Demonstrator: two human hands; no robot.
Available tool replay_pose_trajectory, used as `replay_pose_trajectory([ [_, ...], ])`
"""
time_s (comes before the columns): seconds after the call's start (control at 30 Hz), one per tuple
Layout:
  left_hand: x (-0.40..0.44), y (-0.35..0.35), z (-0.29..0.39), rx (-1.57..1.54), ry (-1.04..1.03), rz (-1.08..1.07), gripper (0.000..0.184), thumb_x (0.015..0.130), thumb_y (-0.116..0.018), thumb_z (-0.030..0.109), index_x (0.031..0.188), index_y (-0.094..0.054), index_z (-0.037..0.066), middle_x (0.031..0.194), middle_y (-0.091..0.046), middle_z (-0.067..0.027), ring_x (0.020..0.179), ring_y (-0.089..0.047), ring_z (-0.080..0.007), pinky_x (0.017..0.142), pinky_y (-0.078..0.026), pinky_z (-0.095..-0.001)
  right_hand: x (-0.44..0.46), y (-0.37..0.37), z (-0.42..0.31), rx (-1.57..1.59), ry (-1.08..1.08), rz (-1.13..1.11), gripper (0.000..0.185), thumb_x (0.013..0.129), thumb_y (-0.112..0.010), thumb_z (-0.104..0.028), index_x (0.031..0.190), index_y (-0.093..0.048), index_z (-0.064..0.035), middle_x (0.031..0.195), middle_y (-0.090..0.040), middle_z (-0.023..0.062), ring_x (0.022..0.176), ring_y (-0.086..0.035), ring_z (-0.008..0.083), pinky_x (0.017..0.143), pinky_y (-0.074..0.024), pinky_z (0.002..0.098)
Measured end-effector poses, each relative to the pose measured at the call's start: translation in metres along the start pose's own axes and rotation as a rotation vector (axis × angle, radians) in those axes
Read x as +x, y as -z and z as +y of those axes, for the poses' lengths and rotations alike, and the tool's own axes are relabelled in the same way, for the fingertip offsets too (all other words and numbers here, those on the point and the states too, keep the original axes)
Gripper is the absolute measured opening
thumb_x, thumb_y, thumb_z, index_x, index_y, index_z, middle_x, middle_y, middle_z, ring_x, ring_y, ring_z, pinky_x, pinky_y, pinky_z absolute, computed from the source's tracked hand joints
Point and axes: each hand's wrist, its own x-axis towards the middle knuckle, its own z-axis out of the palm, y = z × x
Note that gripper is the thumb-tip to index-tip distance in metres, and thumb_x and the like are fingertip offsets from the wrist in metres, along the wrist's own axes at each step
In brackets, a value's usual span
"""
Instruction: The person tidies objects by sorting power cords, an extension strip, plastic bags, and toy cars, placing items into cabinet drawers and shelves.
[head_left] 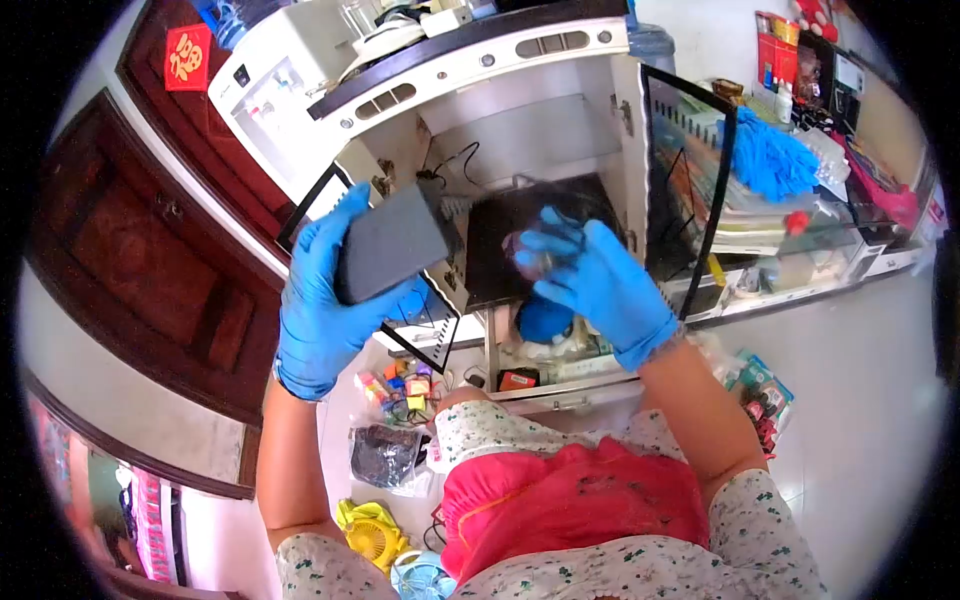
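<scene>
Both hands wear blue gloves. My left hand (325, 300) grips a dark grey box-shaped object (392, 243), fingers along its far side and thumb beneath it. To the right, my right hand (595, 285) has its fingers curled round a small dark bundle (545, 248), blurred by motion; what it is I cannot make out. Behind both hands is an open white cabinet (520, 120) with a black shelf bottom (500, 215). A dark cable (458, 160) lies inside it, near the grey box.
Glass-fronted doors (690, 180) stand open beside the cabinet. Below is an open drawer (560, 392). Small coloured boxes (415, 390), a bagged black item (385, 455) and a yellow fan (372, 535) lie on the floor at left. More blue gloves (770, 155) lie at right.
</scene>
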Motion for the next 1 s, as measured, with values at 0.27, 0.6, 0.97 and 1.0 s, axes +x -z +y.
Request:
replay_pose_trajectory([
  [0.27, -0.033, -0.002, -0.015, -0.395, 0.254, -0.027, 0.073, 0.065, -0.073, 0.002, 0.129, -0.038, 0.006, 0.130, -0.042, -0.0083, 0.116, -0.044, -0.0199, 0.097, -0.037, -0.0322, -0.014, 0.020, -0.008, -0.053, 0.153, 0.134, 0.038, 0.092, -0.041, -0.024, 0.122, -0.046, -0.0006, 0.107, -0.060, 0.0123, 0.094, -0.060, 0.0190, 0.070, -0.0506, 0.0280],
  [0.6, -0.070, -0.020, -0.051, -0.738, 0.590, -0.083, 0.057, 0.074, -0.063, 0.007, 0.127, -0.043, 0.002, 0.117, -0.054, -0.0090, 0.106, -0.053, -0.0184, 0.090, -0.042, -0.0311, -0.024, 0.034, -0.023, -0.071, 0.198, 0.084, 0.033, 0.088, -0.047, -0.013, 0.118, -0.046, 0.0025, 0.102, -0.062, 0.0120, 0.074, -0.062, 0.0113, 0.058, -0.0477, 0.0197],
  [0.97, -0.091, -0.050, -0.040, -1.159, 0.848, -0.116, 0.053, 0.082, -0.057, 0.018, 0.129, -0.040, 0.003, 0.115, -0.055, -0.0085, 0.101, -0.055, -0.0175, 0.085, -0.045, -0.0313, -0.024, 0.049, -0.014, -0.002, 0.186, 0.119, 0.034, 0.088, -0.048, -0.012, 0.118, -0.046, 0.0026, 0.103, -0.062, 0.0126, 0.080, -0.062, 0.0135, 0.060, -0.0493, 0.0219],
  [1.0, -0.091, -0.050, -0.037, -1.196, 0.885, -0.113, 0.055, 0.082, -0.057, 0.020, 0.131, -0.037, 0.003, 0.116, -0.054, -0.0085, 0.101, -0.055, -0.0176, 0.085, -0.046, -0.0311, -0.024, 0.050, -0.013, 0.000, 0.184, 0.092, 0.034, 0.088, -0.048, -0.012, 0.118, -0.046, 0.0024, 0.103, -0.062, 0.0122, 0.082, -0.062, 0.0138, 0.060, -0.0495, 0.0224],
])
